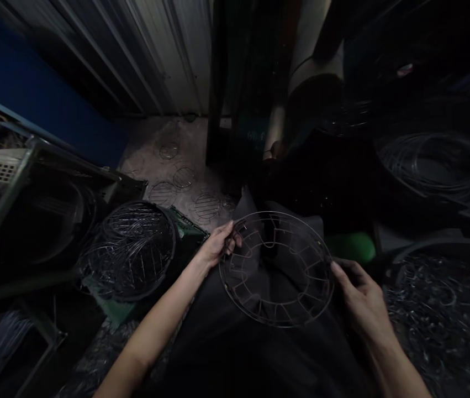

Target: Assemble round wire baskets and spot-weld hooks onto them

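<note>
I hold a round wire grille [276,268] flat over my dark-clothed lap. My left hand [219,243] pinches its upper left rim, fingers closed on the wire. At the grille's right rim, my right hand [361,296] grips the wire with curled fingers. The grille has concentric rings joined by short spokes.
A stack of similar wire grilles [133,249] rests on a green crate [185,226] at my left. Several small wire discs [185,179] lie on the floor ahead. At my right stand a coil of wire [433,166] and a tub of small wire pieces [445,309]. A green object [353,246] sits beyond the grille.
</note>
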